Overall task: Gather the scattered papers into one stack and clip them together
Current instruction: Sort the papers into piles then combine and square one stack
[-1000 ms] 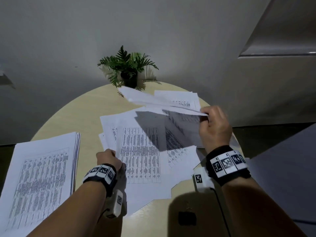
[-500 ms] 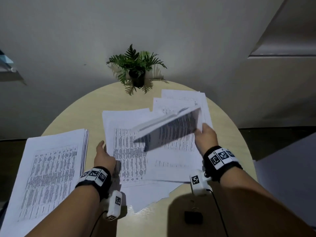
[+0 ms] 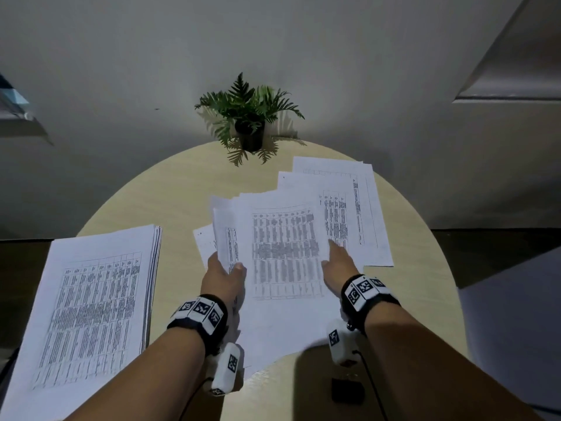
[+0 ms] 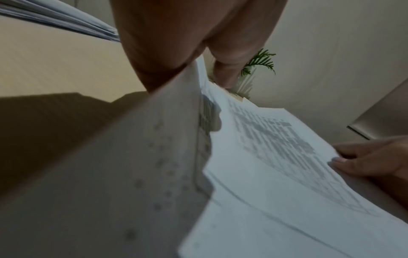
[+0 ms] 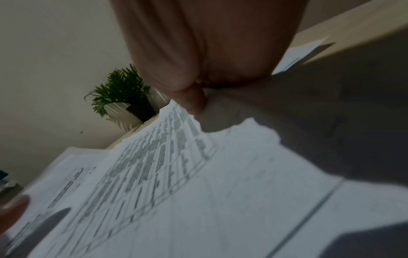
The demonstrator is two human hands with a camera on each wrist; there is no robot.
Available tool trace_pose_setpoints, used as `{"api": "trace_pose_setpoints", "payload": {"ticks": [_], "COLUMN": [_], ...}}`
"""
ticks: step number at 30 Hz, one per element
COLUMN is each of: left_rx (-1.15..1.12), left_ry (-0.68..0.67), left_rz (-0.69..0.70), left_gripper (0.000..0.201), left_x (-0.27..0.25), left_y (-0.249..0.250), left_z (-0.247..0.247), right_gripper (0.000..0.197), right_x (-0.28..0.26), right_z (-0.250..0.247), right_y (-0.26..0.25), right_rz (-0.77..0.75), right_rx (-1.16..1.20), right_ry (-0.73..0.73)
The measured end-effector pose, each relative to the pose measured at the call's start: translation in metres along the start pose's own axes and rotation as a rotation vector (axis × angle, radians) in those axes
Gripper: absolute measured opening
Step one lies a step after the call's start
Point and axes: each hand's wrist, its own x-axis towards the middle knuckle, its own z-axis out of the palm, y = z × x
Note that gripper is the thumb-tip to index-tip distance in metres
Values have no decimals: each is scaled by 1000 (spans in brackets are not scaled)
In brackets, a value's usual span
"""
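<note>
Gathering loose printed papers [image 3: 285,253] at the middle of a round wooden table [image 3: 170,196], the left hand [image 3: 223,276] pinches the left edge of several overlapping sheets between thumb and fingers. The right hand [image 3: 338,264] lies flat with straight fingers pressing on the sheets' right side, holding nothing. A neat stack of papers [image 3: 91,305] sits well apart at the table's left, more sheets [image 3: 358,208] fan out to the right, and a potted fern [image 3: 250,117] stands at the far edge.
</note>
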Motion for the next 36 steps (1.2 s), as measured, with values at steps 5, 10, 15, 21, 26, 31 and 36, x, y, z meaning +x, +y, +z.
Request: {"api": "trace_pose_setpoints", "payload": {"ticks": [5, 10, 15, 21, 26, 31, 36], "left_rx": [51, 80, -161, -390, -569, -624, -662], "left_ry": [-35, -1, -6, 73, 76, 85, 106], "left_rz": [-51, 66, 172, 275, 349, 408, 577], "left_gripper": [32, 28, 40, 53, 62, 65, 61], "left_x": [5, -4, -17, -30, -43, -55, -65], "left_y": [-6, -3, 8, 33, 56, 55, 70], "left_z": [3, -4, -27, -58, -73, -79, -83], "right_gripper": [63, 65, 71, 58, 22, 41, 75], "right_x": [-5, -16, -29, -61, -95, -116, -132], "right_z": [11, 10, 9, -6, -15, -15, -37], "right_y": [-10, -14, -21, -59, -97, -98, -112], "right_rz": [-55, -70, -92, -308, -443, -463, -668], "right_rx": [-146, 2, 292, 698, 791, 810, 827], "right_ry": [-66, -120, 23, 115, 300, 336, 413]}}
